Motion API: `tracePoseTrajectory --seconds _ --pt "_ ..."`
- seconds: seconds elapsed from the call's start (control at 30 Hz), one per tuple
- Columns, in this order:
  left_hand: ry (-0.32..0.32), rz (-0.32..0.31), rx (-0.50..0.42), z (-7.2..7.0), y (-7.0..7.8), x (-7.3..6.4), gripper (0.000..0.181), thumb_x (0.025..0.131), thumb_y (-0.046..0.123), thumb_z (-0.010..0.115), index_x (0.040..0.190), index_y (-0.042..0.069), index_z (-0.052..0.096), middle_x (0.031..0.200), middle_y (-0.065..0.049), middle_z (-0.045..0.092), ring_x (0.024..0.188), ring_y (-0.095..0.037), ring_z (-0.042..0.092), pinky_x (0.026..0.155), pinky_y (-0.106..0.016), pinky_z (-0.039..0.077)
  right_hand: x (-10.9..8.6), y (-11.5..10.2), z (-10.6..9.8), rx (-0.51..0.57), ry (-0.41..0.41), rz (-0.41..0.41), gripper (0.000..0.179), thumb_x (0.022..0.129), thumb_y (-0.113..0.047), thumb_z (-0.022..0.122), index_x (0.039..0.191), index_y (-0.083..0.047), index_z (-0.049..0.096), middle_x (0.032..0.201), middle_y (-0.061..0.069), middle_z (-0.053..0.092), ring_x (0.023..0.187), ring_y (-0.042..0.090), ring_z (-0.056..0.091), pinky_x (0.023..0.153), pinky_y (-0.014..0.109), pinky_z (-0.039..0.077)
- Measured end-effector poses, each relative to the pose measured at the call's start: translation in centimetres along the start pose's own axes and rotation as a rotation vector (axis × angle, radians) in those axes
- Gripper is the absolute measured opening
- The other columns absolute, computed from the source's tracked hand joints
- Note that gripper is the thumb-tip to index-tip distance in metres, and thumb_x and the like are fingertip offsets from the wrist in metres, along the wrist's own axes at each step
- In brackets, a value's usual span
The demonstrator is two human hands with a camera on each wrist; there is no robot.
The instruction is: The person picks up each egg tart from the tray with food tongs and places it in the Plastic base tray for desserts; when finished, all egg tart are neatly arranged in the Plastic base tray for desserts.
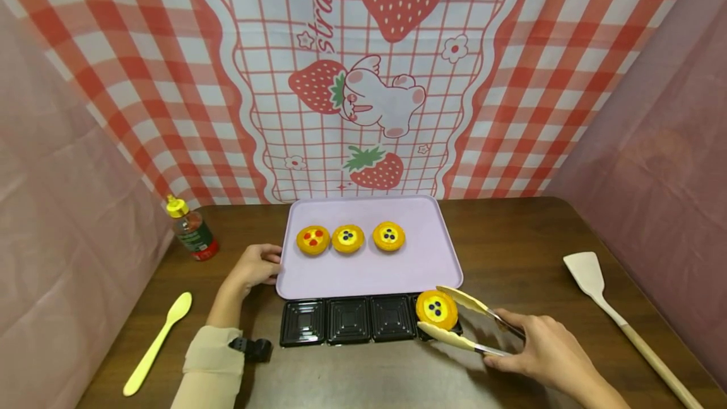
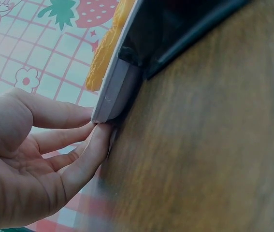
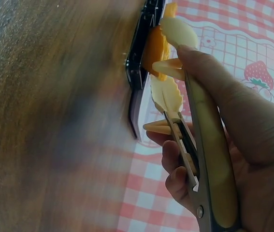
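Note:
My right hand [image 1: 548, 352] grips the tongs [image 3: 207, 150], which have cream-coloured tips and metal arms. Their tips stand on the far and near sides of a blueberry egg tart [image 1: 436, 310]. That tart sits at the rightmost compartment of the black plastic tray [image 1: 348, 320]; whether the tips press on it I cannot tell. With fingertips and thumb, my left hand [image 1: 258, 266] pinches the left rim of the lilac tray [image 1: 363, 279]. On this tray lie a red-topped tart [image 1: 313, 240] and two blueberry-topped tarts, one in the middle [image 1: 348, 239] and one farther right [image 1: 389, 236].
A squeeze bottle [image 1: 193, 229] with a yellow cap stands at the back left. In front of it lies a yellow spoon [image 1: 159, 343]. A spatula [image 1: 625, 327] with a wooden handle lies along the right side of the brown table [image 1: 505, 238]. A checked cloth hangs behind.

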State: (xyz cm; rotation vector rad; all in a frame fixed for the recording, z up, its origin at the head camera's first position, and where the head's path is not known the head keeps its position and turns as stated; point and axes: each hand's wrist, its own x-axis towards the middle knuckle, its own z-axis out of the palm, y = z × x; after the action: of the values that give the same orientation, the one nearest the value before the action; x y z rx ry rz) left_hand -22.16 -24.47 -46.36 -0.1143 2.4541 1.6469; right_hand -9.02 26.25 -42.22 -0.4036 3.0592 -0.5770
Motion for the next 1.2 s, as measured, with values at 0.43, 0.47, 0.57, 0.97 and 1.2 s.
tracePoseTrajectory --seconds 0.43,0.47,0.57,0.97,1.2 --pt "0.019 -0.007 -0.001 0.1 -0.5 0.2 0.046 0.083 -0.009 0.065 0.126 -0.018 0.052 0.099 -0.025 0.059 0.074 -0.022 0.062 0.064 -0.040 0.061 0.0 -0.6 -0.2 0.017 0.083 -0.017 0.098 0.054 -0.065 0.088 0.122 0.002 0.066 0.100 0.010 0.072 0.083 0.026 0.067 0.060 0.043 0.054" --pt "0.017 -0.006 0.000 0.1 -0.5 0.2 0.046 0.083 -0.009 0.065 0.126 -0.018 0.052 0.099 -0.025 0.059 0.074 -0.023 0.062 0.064 -0.040 0.061 0.0 -0.7 -0.2 0.017 0.093 -0.024 0.098 0.054 -0.065 0.088 0.122 0.002 0.066 0.100 0.010 0.072 0.083 0.027 0.067 0.060 0.043 0.054" --pt "0.012 -0.005 -0.007 0.1 -0.4 0.2 0.047 0.083 -0.009 0.065 0.126 -0.018 0.051 0.098 -0.025 0.059 0.074 -0.023 0.062 0.063 -0.039 0.061 0.2 -0.8 -0.4 0.003 0.134 -0.055 0.098 0.053 -0.065 0.088 0.122 0.002 0.066 0.100 0.011 0.072 0.083 0.028 0.067 0.061 0.046 0.054" --pt "0.015 -0.004 -0.005 0.0 -0.6 -0.5 0.047 0.082 -0.010 0.065 0.126 -0.020 0.050 0.100 -0.027 0.058 0.074 -0.023 0.062 0.064 -0.041 0.061 5.0 -3.2 -4.2 -0.021 0.208 -0.157 0.093 0.057 -0.061 0.089 0.125 -0.002 0.064 0.096 0.001 0.072 0.076 0.020 0.063 0.058 0.040 0.049" --pt "0.027 -0.015 0.004 0.1 -0.3 0.0 0.047 0.082 -0.009 0.066 0.126 -0.017 0.052 0.100 -0.024 0.059 0.075 -0.024 0.062 0.064 -0.040 0.061 10.1 -4.0 -5.9 0.011 0.190 -0.158 0.091 0.060 -0.069 0.083 0.124 -0.006 0.064 0.099 0.005 0.070 0.078 0.020 0.059 0.061 0.038 0.048"
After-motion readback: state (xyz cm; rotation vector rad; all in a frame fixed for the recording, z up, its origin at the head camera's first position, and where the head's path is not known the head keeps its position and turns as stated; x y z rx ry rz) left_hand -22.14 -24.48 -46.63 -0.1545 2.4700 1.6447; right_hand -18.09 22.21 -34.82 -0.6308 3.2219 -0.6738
